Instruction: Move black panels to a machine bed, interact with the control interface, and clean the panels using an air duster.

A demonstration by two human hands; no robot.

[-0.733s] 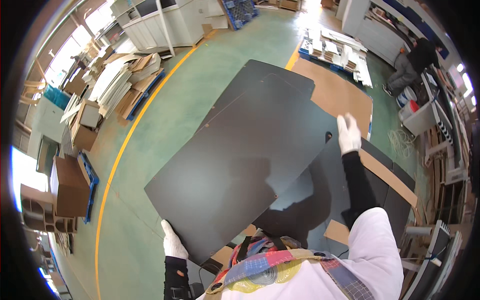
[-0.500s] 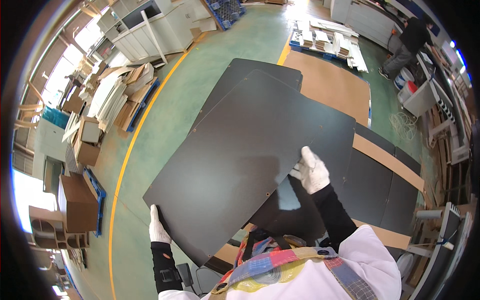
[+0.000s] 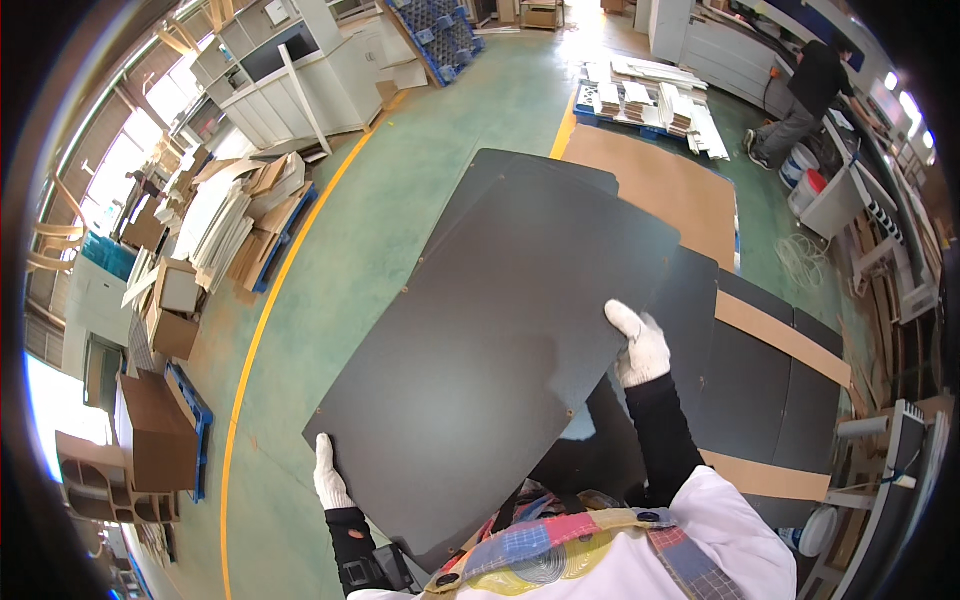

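A large dark grey panel (image 3: 460, 350) with rounded corners and small holes along its edges slants across in front of me. My left hand (image 3: 330, 474), in a white glove, grips its near left corner, fingers hidden underneath. On the opposite long edge my right hand (image 3: 640, 345), also gloved, has its thumb on top and its fingers below the panel. Beneath and beyond it lies another dark panel (image 3: 545, 170), mostly covered. More dark panels (image 3: 750, 370) lie to the right, with brown strips (image 3: 785, 335) between or across them.
A brown board (image 3: 660, 185) lies ahead, before a pallet of white strips (image 3: 650, 100). Pallets with offcuts (image 3: 225, 215) and a brown box (image 3: 155, 420) line the left, past a yellow floor line (image 3: 265, 315). A person (image 3: 815, 90) works at the far right, near buckets (image 3: 800, 175).
Both hands have shifted the held panel slightly toward me and to the right, turning it a little. The panel beneath shows lower in the view as my head has tilted.
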